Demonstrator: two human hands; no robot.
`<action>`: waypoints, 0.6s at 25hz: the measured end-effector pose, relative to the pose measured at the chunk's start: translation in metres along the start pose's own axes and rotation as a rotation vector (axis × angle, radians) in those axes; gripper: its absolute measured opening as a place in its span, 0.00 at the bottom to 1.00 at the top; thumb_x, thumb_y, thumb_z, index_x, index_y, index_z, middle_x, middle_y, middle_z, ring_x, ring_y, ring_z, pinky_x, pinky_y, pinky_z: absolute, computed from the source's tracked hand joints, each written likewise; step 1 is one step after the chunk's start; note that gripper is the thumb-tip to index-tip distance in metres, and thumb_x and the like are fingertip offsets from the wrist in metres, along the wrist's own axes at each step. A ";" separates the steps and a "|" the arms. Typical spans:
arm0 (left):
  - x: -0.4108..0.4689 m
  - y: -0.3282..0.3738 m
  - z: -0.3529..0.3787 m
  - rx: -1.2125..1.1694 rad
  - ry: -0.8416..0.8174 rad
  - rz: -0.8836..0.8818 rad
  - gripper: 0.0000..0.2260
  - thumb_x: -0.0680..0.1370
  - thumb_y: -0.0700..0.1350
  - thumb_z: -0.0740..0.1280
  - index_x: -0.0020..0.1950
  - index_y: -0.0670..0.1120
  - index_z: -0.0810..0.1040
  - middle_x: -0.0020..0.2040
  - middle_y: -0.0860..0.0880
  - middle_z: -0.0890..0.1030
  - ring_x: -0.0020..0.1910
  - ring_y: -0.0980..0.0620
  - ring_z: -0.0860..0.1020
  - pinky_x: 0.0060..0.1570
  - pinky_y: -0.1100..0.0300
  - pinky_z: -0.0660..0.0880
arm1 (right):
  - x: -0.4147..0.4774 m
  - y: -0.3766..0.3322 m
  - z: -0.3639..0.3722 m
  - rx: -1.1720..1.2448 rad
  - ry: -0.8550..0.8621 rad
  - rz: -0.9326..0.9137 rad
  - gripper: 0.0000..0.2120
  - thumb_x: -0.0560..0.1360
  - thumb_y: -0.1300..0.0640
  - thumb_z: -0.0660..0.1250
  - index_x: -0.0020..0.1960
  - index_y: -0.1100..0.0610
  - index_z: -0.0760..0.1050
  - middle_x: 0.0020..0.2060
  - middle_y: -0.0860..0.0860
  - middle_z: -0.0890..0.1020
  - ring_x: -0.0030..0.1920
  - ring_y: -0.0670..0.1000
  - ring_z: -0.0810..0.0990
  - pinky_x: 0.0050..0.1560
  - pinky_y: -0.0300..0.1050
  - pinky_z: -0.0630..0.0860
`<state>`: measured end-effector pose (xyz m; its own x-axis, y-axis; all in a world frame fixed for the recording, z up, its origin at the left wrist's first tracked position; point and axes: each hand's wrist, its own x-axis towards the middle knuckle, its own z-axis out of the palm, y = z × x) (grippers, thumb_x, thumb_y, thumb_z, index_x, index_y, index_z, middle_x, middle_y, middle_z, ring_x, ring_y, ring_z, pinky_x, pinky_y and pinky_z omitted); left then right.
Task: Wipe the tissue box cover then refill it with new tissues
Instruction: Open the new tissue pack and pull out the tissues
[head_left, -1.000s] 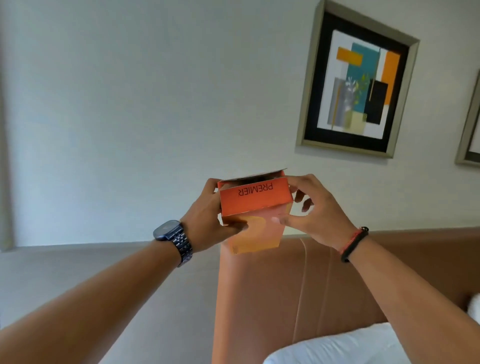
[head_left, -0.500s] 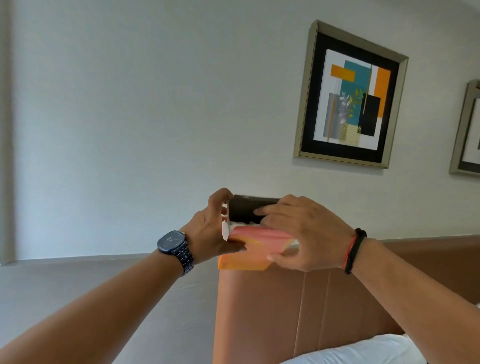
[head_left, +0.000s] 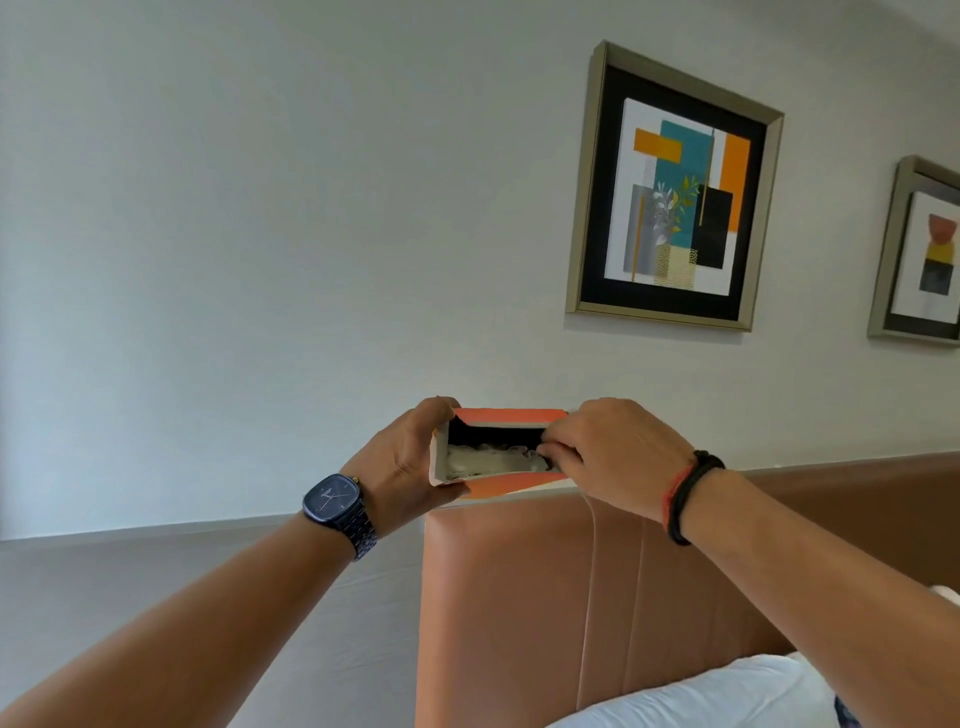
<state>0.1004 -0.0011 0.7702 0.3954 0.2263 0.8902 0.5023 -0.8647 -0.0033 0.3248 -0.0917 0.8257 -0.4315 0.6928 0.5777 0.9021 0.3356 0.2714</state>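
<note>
The one camera sits on the person's head, close behind both arms, looking forward and up at the wall (head_left: 260, 234).

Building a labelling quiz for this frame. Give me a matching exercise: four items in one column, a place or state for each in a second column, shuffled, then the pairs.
Items
1. orange tissue box
2. wristwatch
3. white tissues
4. black and red bracelets

Places or states
A. inside the open end of the box
B. on the left wrist
C. held up between the left hand and right hand, above the brown headboard
D. on the right wrist

Pairs: 1-C, 2-B, 3-A, 4-D
</note>
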 end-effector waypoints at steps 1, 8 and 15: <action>0.000 0.002 0.001 0.023 -0.001 0.014 0.36 0.58 0.42 0.81 0.56 0.52 0.62 0.50 0.50 0.77 0.39 0.54 0.74 0.37 0.65 0.73 | 0.003 -0.005 0.000 0.042 0.026 0.076 0.13 0.80 0.50 0.58 0.57 0.53 0.78 0.44 0.54 0.84 0.43 0.53 0.81 0.46 0.44 0.79; 0.003 0.010 -0.002 0.043 -0.022 0.037 0.34 0.60 0.41 0.81 0.56 0.47 0.62 0.53 0.43 0.79 0.42 0.47 0.79 0.37 0.56 0.78 | 0.014 -0.023 -0.004 0.082 0.059 0.119 0.26 0.73 0.58 0.69 0.66 0.50 0.62 0.51 0.55 0.82 0.48 0.56 0.81 0.54 0.50 0.77; -0.001 0.009 -0.013 0.110 -0.017 0.043 0.35 0.59 0.42 0.82 0.58 0.42 0.64 0.52 0.41 0.79 0.43 0.47 0.79 0.40 0.60 0.74 | 0.010 -0.019 -0.012 -0.201 -0.064 -0.139 0.14 0.77 0.62 0.62 0.61 0.53 0.74 0.53 0.53 0.79 0.50 0.56 0.78 0.53 0.48 0.74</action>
<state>0.0945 -0.0148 0.7754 0.4312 0.1980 0.8802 0.5651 -0.8198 -0.0924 0.3036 -0.0991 0.8354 -0.5453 0.6898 0.4763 0.8144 0.3012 0.4960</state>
